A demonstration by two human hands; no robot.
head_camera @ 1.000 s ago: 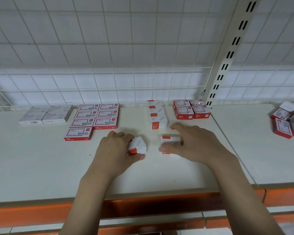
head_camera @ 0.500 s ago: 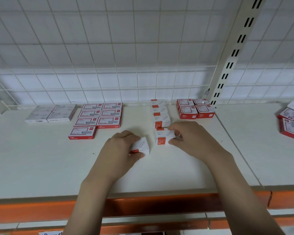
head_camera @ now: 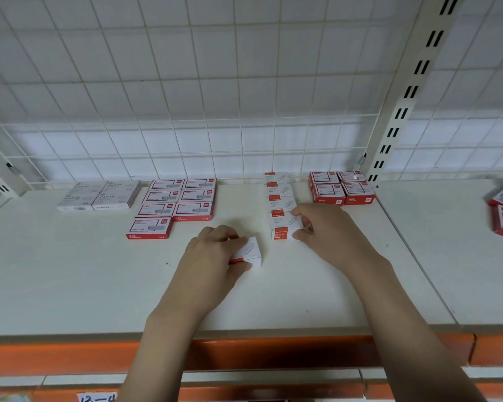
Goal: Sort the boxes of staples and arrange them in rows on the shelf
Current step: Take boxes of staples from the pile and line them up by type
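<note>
Two forearms reaching over shelf (head_camera: pixel 70 285), left hand (head_camera: pixel 212 256) fingers gripping white box (head_camera: pixel 249 252), right hand (head_camera: pixel 328 227) fingers pinching row-end box (head_camera: pixel 283 226)

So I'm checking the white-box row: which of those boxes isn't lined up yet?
The white box gripped by the left hand: it sits skewed, apart from the column, whose front box the right hand holds.

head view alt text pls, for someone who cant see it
Two hands sort small boxes on a white shelf: the right hand sets a white box at the front of a column, the left hand grips another box. Red boxes sit behind in rows.
</note>
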